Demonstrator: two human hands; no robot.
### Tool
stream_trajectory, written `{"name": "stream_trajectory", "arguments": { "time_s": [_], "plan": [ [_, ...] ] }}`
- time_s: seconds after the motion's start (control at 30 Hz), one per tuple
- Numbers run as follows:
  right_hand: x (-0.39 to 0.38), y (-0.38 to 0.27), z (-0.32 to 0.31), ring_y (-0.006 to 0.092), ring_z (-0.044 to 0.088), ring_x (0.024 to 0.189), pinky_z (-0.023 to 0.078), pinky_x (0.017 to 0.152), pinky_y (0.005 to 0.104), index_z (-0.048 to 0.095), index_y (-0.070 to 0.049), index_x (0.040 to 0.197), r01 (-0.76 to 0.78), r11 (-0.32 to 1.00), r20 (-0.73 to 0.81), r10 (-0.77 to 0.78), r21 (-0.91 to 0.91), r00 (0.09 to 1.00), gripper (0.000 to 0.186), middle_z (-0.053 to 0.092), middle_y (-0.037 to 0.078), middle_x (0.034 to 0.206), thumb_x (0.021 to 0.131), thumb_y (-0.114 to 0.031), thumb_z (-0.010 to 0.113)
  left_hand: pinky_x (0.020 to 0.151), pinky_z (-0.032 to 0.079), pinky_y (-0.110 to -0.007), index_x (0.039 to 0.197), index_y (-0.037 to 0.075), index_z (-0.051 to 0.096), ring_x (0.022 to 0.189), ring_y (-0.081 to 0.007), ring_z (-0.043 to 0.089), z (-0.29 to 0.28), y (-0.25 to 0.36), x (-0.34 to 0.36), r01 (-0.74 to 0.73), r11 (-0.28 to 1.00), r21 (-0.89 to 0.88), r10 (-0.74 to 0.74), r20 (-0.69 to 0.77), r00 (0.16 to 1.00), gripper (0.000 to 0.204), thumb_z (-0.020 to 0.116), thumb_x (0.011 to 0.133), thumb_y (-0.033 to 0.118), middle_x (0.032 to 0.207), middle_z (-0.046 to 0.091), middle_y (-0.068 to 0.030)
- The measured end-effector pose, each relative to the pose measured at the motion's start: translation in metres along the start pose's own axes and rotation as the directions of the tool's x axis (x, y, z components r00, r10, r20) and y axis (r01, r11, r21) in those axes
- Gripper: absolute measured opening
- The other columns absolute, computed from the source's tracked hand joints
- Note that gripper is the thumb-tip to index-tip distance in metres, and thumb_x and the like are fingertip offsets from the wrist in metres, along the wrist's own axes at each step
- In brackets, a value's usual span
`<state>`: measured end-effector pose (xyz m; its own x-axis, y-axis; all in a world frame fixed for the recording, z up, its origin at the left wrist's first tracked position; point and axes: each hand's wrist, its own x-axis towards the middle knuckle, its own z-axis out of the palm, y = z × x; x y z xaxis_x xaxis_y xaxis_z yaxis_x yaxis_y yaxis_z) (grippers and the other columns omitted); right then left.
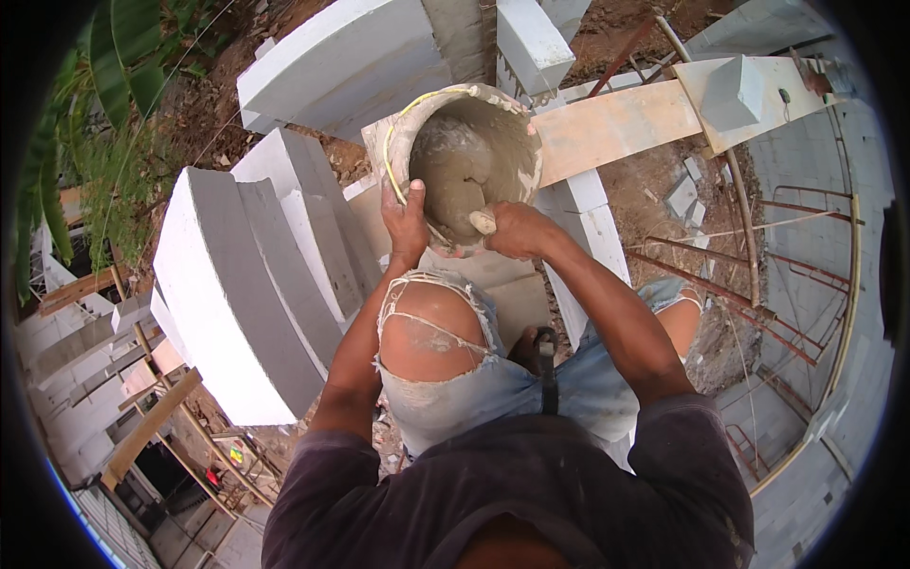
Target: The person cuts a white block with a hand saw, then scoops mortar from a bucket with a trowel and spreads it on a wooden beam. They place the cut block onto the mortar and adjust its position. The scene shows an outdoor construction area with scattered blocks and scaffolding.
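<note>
A round bucket (pixel 533 152), its rim caked with dried mortar, tilts with its mouth toward me above my knees. Wet grey mortar (pixel 464 142) coats its inside. My left hand (pixel 406 226) is closed on the near left side of the rim, thumb up. A yellowish handle or cord (pixel 390 156) runs along that side. Inside the mouth, my right hand (pixel 515 230) is closed round a trowel, whose pale handle end (pixel 483 222) shows beside the fingers. Its mortar-covered blade (pixel 460 205) lies against the mortar; its edges are hard to make out.
Large white blocks (pixel 223 294) stand at the left, with more (pixel 341 71) beyond the bucket. A plank (pixel 616 128) bearing a block (pixel 735 95) runs to the far right. Rusty scaffold frames (pixel 739 294) stand below at the right. Leafy plants (pixel 123 57) grow at the far left.
</note>
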<state>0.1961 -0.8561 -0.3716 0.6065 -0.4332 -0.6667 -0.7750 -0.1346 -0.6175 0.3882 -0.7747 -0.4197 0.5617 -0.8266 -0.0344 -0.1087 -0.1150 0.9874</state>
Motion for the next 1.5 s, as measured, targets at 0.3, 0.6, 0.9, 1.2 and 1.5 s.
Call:
{"name": "stream_trajectory", "arguments": {
  "time_s": [0.3,0.6,0.9,1.2,1.5],
  "plan": [
    [-0.008,0.0,-0.063,0.0398,0.071,0.102,0.057,0.082,0.0494,0.056,-0.006,0.142,0.054,0.946,-0.389,-0.184,-0.32,0.903,0.058,0.072,0.023,0.107,0.087,-0.02,0.069,0.106,0.042,-0.037,0.139,-0.006,0.052,0.118,-0.0253,0.057,-0.001,0.008,0.017,-0.074,0.997,0.033,0.073,0.031,0.997,0.055,0.065,0.1,0.03,0.129,0.062,-0.0165],
    [-0.02,0.027,-0.041,0.0357,0.07,0.102,0.056,0.085,0.0499,0.069,-0.014,0.126,0.054,0.941,-0.362,-0.181,-0.334,0.915,0.044,0.073,0.017,0.108,0.082,-0.017,0.07,0.106,0.041,-0.037,0.138,-0.006,0.054,0.118,-0.0254,0.057,-0.004,0.007,0.025,-0.033,0.998,0.047,0.033,0.011,0.999,0.053,0.065,0.101,0.029,0.129,0.063,-0.0166],
    [-0.005,0.023,-0.064,0.0337,0.071,0.1,0.056,0.083,0.0481,0.07,-0.019,0.123,0.052,0.842,-0.304,-0.25,-0.537,0.919,0.038,0.074,0.016,0.099,0.085,-0.022,0.069,0.106,0.042,-0.037,0.138,-0.005,0.055,0.119,-0.0238,0.058,0.002,0.017,0.049,-0.101,0.984,0.149,0.092,0.069,0.993,0.052,0.065,0.1,0.029,0.129,0.064,-0.015],
    [-0.026,0.048,-0.101,0.0383,0.07,0.098,0.055,0.083,0.0521,0.058,-0.006,0.127,-0.001,0.851,-0.272,-0.167,-0.526,0.948,0.045,0.071,0.022,0.105,0.085,-0.019,0.068,0.106,0.041,-0.036,0.138,-0.004,0.056,0.117,-0.0218,0.057,0.005,0.008,0.05,-0.079,0.993,0.09,0.073,0.061,0.995,0.049,0.065,0.101,0.027,0.127,0.063,-0.013],
    [0.024,0.1,-0.005,0.0432,0.068,0.102,0.055,0.089,0.047,0.058,0.002,0.129,0.142,0.988,-0.199,-0.152,-0.067,0.968,0.047,0.067,0.029,0.118,0.088,-0.017,0.069,0.103,0.043,-0.035,0.14,-0.003,0.054,0.116,-0.02,0.057,0.016,0.011,0.039,-0.085,0.984,0.159,0.07,0.097,0.993,0.057,0.068,0.098,0.034,0.127,0.063,-0.0112]
  ]
}}
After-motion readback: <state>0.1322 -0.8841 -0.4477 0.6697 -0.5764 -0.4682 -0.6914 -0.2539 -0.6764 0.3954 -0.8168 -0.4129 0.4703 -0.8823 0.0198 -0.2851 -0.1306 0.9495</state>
